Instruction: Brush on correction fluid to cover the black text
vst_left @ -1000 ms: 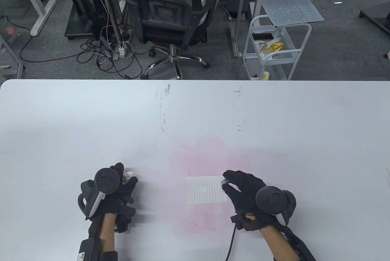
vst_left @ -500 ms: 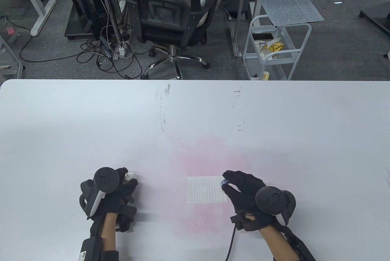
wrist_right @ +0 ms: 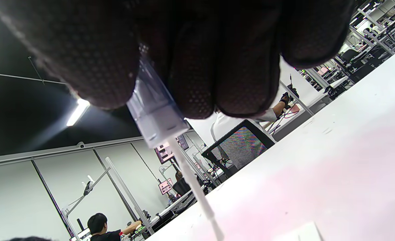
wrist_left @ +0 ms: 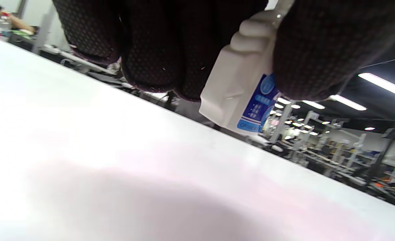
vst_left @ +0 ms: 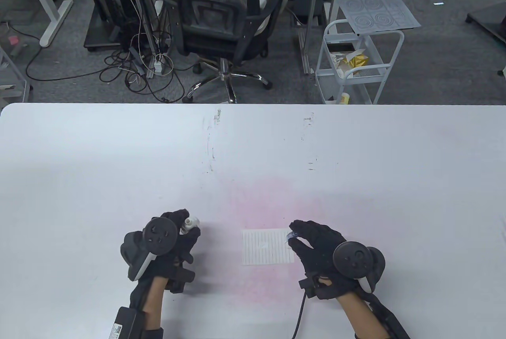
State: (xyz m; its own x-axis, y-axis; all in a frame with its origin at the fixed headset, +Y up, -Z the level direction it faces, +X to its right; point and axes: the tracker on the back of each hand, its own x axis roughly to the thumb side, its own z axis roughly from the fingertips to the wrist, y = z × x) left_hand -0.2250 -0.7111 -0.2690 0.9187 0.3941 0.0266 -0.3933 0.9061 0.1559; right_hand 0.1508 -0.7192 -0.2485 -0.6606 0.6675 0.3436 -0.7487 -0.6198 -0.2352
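White counter (vst_left: pixel 355 149), pink-stained near its front edge — lined paper (vst_left: pixel 268 247) lies there; right hand (vst_left: pixel 316 246) pinches the brush cap (wrist_right: pixel 157 113) beside it, left hand (vst_left: pixel 174 242) grips the correction fluid bottle (wrist_left: pixel 241 90).

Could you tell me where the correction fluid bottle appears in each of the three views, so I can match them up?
Table view: correction fluid bottle lower left of centre, gripped by the left hand; only its open neck shows.
Left wrist view: top centre-right, white body with blue label, between the gloved fingers.
Right wrist view: not in it.
Shared landmark: the white table with its pink stain.
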